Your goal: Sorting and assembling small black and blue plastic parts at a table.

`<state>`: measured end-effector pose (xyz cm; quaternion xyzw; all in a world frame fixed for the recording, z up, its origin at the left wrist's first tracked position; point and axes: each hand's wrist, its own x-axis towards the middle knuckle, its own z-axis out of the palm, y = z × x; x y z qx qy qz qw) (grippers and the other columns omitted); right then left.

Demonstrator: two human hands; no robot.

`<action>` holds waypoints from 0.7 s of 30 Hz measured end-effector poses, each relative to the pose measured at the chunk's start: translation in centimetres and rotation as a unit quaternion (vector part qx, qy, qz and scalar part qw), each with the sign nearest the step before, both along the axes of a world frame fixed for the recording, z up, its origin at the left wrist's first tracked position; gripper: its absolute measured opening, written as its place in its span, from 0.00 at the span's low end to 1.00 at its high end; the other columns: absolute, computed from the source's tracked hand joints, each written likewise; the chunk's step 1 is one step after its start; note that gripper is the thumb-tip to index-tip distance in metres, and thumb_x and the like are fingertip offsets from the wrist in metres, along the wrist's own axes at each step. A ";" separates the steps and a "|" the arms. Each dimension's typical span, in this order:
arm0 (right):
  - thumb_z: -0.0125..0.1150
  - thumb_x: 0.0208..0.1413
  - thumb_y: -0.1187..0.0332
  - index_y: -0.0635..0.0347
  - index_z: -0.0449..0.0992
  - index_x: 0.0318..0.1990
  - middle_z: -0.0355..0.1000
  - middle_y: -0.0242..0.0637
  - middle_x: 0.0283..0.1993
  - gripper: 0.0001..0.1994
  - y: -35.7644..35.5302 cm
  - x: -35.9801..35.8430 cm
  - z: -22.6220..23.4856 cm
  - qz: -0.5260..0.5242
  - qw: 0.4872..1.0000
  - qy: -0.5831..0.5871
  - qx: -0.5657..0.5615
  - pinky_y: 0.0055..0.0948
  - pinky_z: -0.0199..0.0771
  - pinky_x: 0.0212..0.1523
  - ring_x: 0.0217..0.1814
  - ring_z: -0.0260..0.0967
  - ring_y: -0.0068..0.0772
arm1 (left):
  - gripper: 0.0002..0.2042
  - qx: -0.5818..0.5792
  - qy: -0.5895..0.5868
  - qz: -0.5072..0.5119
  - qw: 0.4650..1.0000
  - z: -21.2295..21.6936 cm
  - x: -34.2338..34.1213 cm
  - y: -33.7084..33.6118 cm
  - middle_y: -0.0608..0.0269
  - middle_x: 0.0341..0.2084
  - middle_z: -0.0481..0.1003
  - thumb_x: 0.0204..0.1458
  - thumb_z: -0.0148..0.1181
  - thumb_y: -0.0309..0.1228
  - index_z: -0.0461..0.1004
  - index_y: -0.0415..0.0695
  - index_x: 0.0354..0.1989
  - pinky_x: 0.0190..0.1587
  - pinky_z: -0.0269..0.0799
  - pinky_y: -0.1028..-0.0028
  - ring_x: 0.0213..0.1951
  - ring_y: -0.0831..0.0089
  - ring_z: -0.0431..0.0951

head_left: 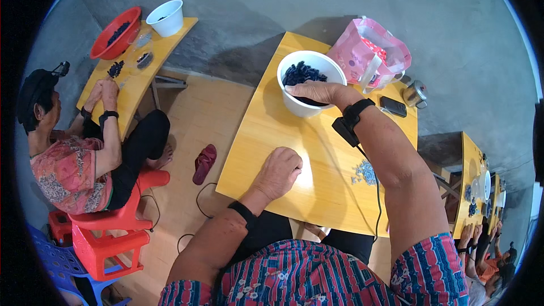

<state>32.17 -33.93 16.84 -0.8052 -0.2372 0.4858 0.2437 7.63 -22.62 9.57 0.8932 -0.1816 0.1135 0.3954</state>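
A white bucket [303, 107] stands on the yellow table [255, 153], partly filled with small dark blue-black pieces [303, 72]. Over its near rim reaches my right hand [317, 92], its fingers down among the pieces and mostly hidden. My left hand [279, 171] rests on the table nearer to me, fingers curled in; whatever may be inside them is hidden. A pile of small pale blue-grey pieces [364, 173] lies on the tabletop, beside my right forearm.
Behind the bucket are a pink bag [371, 54], a dark phone [393, 106] and a metal mug [415, 94]. A cable hangs from my right wrist. At left, a person works at another table [133, 79]; a slipper [204, 164] lies between. More people sit far right.
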 end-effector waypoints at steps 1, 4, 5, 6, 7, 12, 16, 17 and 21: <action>0.51 0.46 0.28 0.57 0.67 0.62 0.57 0.51 0.69 0.46 -0.1 -0.3 -0.6 -0.028 0.998 -0.050 0.001 0.43 0.48 0.69 0.73 0.50 0.50 | 0.10 -0.007 0.003 -0.001 1.000 0.1 0.0 0.0 0.60 0.33 0.69 0.42 0.64 0.23 0.69 0.46 0.30 0.50 0.66 0.62 0.44 0.57 0.69; 0.50 0.51 0.37 0.48 0.71 0.59 0.61 0.54 0.66 0.33 0.5 -1.5 0.0 0.038 0.982 -0.180 -0.031 0.45 0.57 0.63 0.64 0.60 0.55 | 0.10 -0.015 -0.001 -0.003 1.000 -0.1 0.0 0.1 0.60 0.33 0.69 0.41 0.64 0.23 0.68 0.46 0.30 0.50 0.66 0.62 0.44 0.57 0.69; 0.51 0.54 0.45 0.41 0.72 0.57 0.62 0.56 0.64 0.25 0.9 -2.0 0.8 0.130 0.955 -0.258 -0.063 0.47 0.62 0.59 0.58 0.67 0.59 | 0.10 -0.015 0.000 -0.001 1.000 -0.1 0.0 0.2 0.60 0.33 0.69 0.41 0.64 0.23 0.68 0.46 0.30 0.50 0.66 0.62 0.44 0.57 0.69; 0.51 0.54 0.45 0.41 0.72 0.57 0.62 0.56 0.64 0.25 1.0 -2.4 0.9 0.130 0.956 -0.256 -0.062 0.47 0.62 0.59 0.58 0.67 0.59 | 0.10 -0.016 0.002 -0.002 1.000 0.1 -0.1 0.2 0.60 0.33 0.69 0.41 0.64 0.23 0.68 0.46 0.30 0.50 0.66 0.62 0.44 0.57 0.69; 0.50 0.56 0.49 0.46 0.68 0.59 0.62 0.53 0.61 0.25 1.0 -2.7 1.0 0.134 0.949 -0.276 -0.078 0.48 0.60 0.60 0.58 0.67 0.59 | 0.10 -0.017 0.005 -0.002 1.000 0.2 -0.2 0.2 0.60 0.33 0.69 0.41 0.64 0.23 0.68 0.46 0.30 0.49 0.66 0.61 0.44 0.57 0.69; 0.52 0.56 0.57 0.50 0.62 0.62 0.64 0.51 0.57 0.25 0.8 -2.6 0.1 0.169 0.922 -0.336 -0.089 0.50 0.62 0.57 0.55 0.68 0.59 | 0.10 -0.022 -0.003 -0.002 1.000 -0.2 -0.1 0.1 0.60 0.33 0.69 0.41 0.64 0.23 0.68 0.46 0.30 0.49 0.66 0.61 0.44 0.57 0.69; 0.55 0.49 0.63 0.58 0.74 0.47 0.75 0.55 0.40 0.17 0.4 -2.3 0.0 0.167 0.917 -0.361 0.018 0.44 0.69 0.49 0.47 0.72 0.56 | 0.07 -0.052 -0.032 -0.006 0.998 0.2 0.1 0.0 0.55 0.30 0.71 0.44 0.61 0.23 0.68 0.43 0.30 0.44 0.65 0.59 0.39 0.52 0.70; 0.57 0.47 0.65 0.60 0.76 0.44 0.75 0.54 0.40 0.16 0.4 -2.2 0.0 0.173 0.912 -0.369 0.045 0.43 0.70 0.47 0.45 0.73 0.56 | 0.07 -0.051 -0.031 -0.006 0.998 0.2 0.2 0.0 0.55 0.30 0.71 0.44 0.61 0.23 0.68 0.43 0.30 0.44 0.65 0.59 0.39 0.52 0.70; 0.59 0.50 0.66 0.58 0.77 0.44 0.76 0.49 0.41 0.14 0.3 -2.5 1.0 0.153 0.923 -0.350 0.050 0.41 0.69 0.50 0.47 0.72 0.52 | 0.07 -0.048 -0.032 -0.005 0.998 0.1 0.2 0.1 0.55 0.30 0.70 0.44 0.61 0.23 0.68 0.43 0.29 0.44 0.65 0.59 0.39 0.52 0.69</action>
